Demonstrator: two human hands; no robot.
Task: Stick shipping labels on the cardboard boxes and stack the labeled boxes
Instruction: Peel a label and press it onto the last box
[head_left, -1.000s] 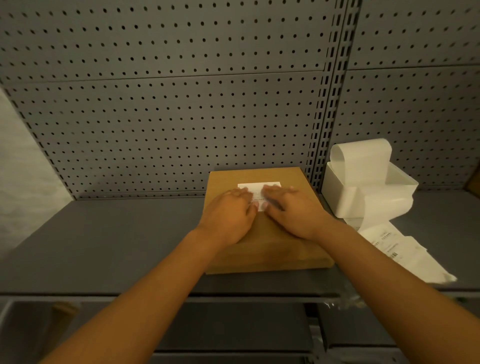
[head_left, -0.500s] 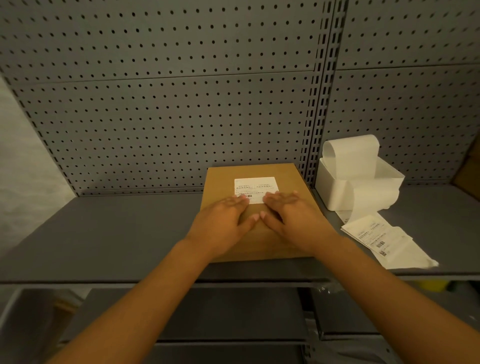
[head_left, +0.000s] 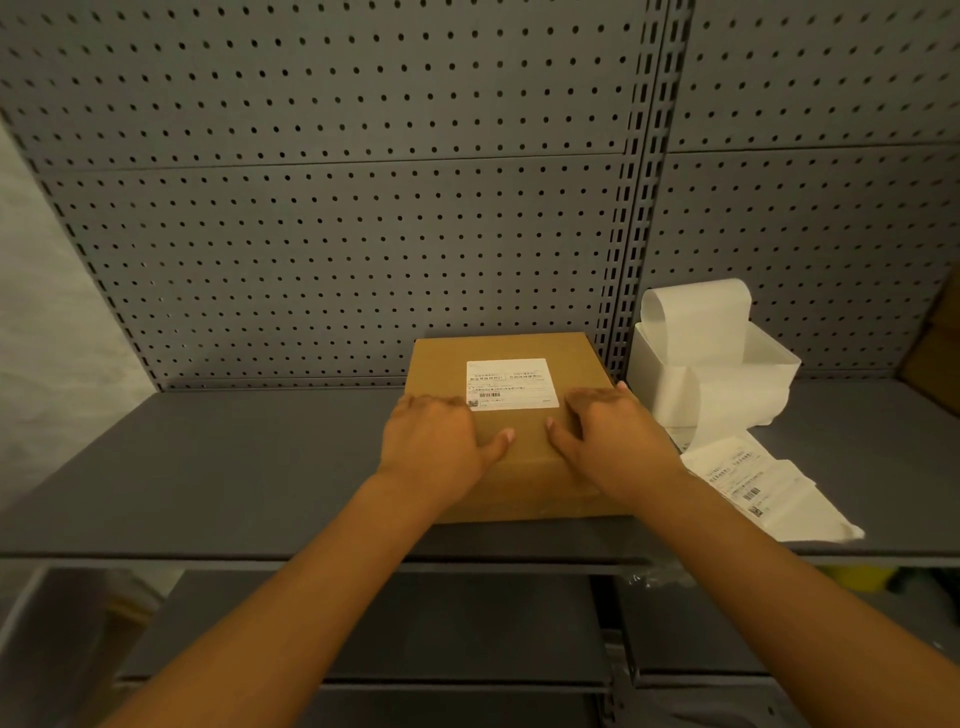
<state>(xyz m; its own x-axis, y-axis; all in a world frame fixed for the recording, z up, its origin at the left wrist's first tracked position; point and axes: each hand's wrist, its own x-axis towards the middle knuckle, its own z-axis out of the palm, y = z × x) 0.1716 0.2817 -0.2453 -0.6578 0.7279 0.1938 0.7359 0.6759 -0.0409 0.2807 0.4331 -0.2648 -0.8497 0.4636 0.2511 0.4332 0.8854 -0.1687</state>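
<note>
A flat brown cardboard box (head_left: 524, 447) lies on the grey shelf (head_left: 234, 467), close to the pegboard back. A white shipping label (head_left: 511, 383) with a barcode is stuck flat on its top, fully uncovered. My left hand (head_left: 434, 441) rests palm down on the box's left part, fingers near the left edge. My right hand (head_left: 610, 439) rests palm down on the right part, fingers at the right edge. Both thumbs point inward and stay apart. Neither hand touches the label.
A white bin (head_left: 711, 374) holding a roll of labels stands right of the box. A strip of printed labels (head_left: 753, 488) trails from it over the shelf toward the front edge. Another brown box corner (head_left: 935, 358) shows at far right. Lower shelves sit below.
Both hands slid off the label, apart from each other and toward the box's sides. The label is now fully uncovered. The box has not moved on the shelf.
</note>
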